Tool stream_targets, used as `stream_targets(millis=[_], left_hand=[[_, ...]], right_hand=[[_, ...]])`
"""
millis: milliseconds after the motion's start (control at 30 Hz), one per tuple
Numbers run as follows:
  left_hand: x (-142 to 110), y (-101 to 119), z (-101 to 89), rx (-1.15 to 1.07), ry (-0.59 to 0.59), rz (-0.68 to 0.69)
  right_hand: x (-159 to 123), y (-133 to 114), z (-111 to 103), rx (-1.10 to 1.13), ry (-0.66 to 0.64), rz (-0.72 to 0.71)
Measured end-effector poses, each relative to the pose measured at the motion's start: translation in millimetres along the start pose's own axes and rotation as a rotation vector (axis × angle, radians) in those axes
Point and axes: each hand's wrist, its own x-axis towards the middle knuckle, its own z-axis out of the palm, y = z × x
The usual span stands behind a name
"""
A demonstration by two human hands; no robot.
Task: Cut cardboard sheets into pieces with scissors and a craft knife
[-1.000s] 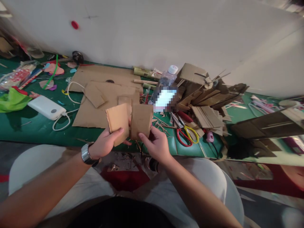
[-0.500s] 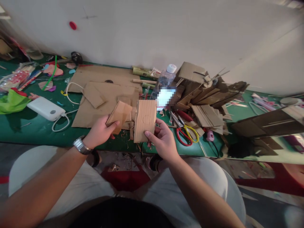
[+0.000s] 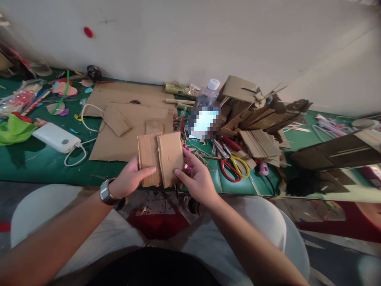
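My left hand (image 3: 129, 176) is closed round the lower left side of a cardboard piece (image 3: 148, 157), its thumb lying across the front. A second cardboard piece (image 3: 170, 157), with a faint round mark on its face, is gripped at its lower right edge by my right hand (image 3: 195, 176). Both pieces are upright rectangles held side by side over the table's front edge; the right one slightly overlaps the left one. Fingers behind the pieces are partly hidden. Larger flat cardboard sheets (image 3: 119, 139) lie on the green table just beyond.
Right of my hands lie scissors (image 3: 235, 167) with red and yellow handles, a small pink tool (image 3: 263, 169) and stacked cardboard strips (image 3: 258, 145). A plastic bottle (image 3: 208, 93) stands behind a blurred bright screen (image 3: 205, 121). At left is a white power bank (image 3: 56, 137) with a cable.
The two pieces were apart, and the left one tilted, half a second ago; now they are together, side by side. The right piece has shifted left and down.
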Motion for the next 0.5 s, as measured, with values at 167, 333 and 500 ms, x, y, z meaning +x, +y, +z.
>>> stream_targets(millis=[167, 333, 500], left_hand=[[-2.7, -0.5, 6.6, 0.1, -0.076, 0.032], [-5.2, 0.4, 10.0, 0.206, -0.101, 0.175], [-5.9, -3.8, 8.5, 0.171, -0.106, 0.095]], right_hand=[[-4.3, 1.4, 1.4, -0.358, 0.081, -0.243], [-8.6, -4.6, 4.0, -0.542, 0.032, -0.342], [-11.4, -3.9, 4.8, -0.427, -0.011, -0.292]])
